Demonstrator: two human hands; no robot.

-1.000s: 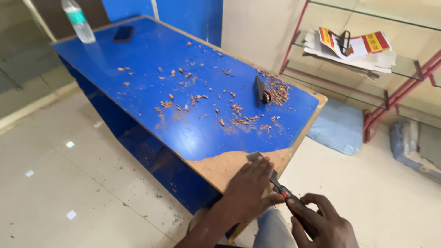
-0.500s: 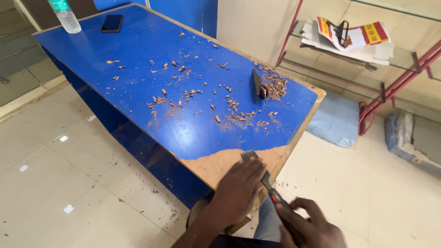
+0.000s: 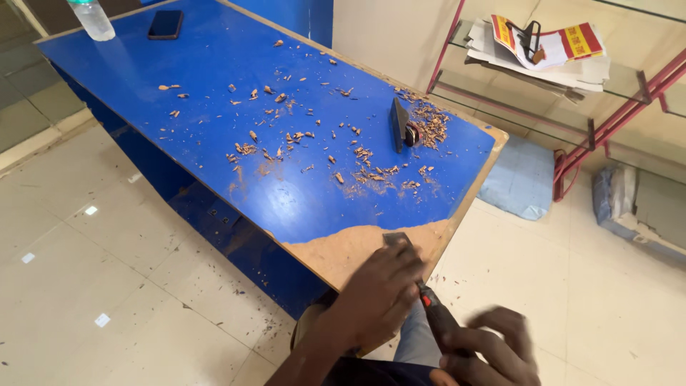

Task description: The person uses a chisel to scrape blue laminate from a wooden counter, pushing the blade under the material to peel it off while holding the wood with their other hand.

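Left hand (image 3: 379, 293) lies palm-down on the scraper (image 3: 407, 264), fingers (image 3: 404, 259) pressed together over the blade at the near corner of the desk (image 3: 214, 129). Only the blade tip shows past the fingers, flat on the bare brown patch (image 3: 343, 246) where the blue surface is gone. Right hand (image 3: 486, 350) is wrapped around the scraper's dark handle, which has a red band; the hand is motion-blurred, so grip looks closed but can't tell finger detail.

Brown chips (image 3: 286, 136) are scattered across the blue top, thickest near a small dark tool (image 3: 401, 127) by the far right edge. Phone (image 3: 165, 23) and plastic bottle (image 3: 91, 17) sit at the far end, well apart from the hands. Papers (image 3: 543, 46) lie on a glass shelf with red frame at right. Grey-blue cloth (image 3: 518, 179) on the floor just beside the desk.
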